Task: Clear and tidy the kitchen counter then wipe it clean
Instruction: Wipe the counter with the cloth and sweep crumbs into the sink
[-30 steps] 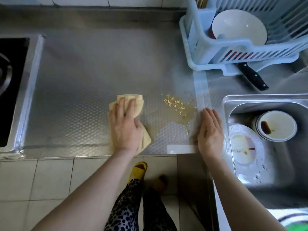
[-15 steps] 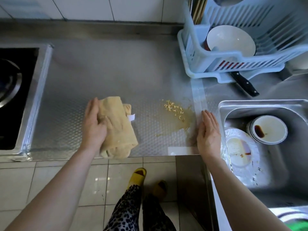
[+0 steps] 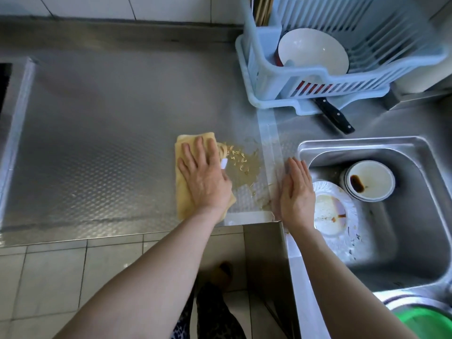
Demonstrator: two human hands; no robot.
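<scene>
A folded yellow cloth (image 3: 182,192) lies on the steel counter (image 3: 110,133), pressed flat under my left hand (image 3: 204,179). Its right edge touches a brownish spill with food crumbs (image 3: 241,162). My right hand (image 3: 296,194) stands on its edge, fingers together, at the counter's right end beside the sink (image 3: 415,228), just right of the spill. It holds nothing.
In the sink lie a dirty white plate (image 3: 330,211) and a stained bowl (image 3: 369,179). A blue dish rack (image 3: 305,77) with a white bowl stands at the back right, with a black-handled knife (image 3: 333,116) in front of it. The hob edge (image 3: 17,113) is at the left.
My left hand has swept the cloth from the left to the right, up against the spill. My right hand has stayed at the sink's edge. The camera has shifted.
</scene>
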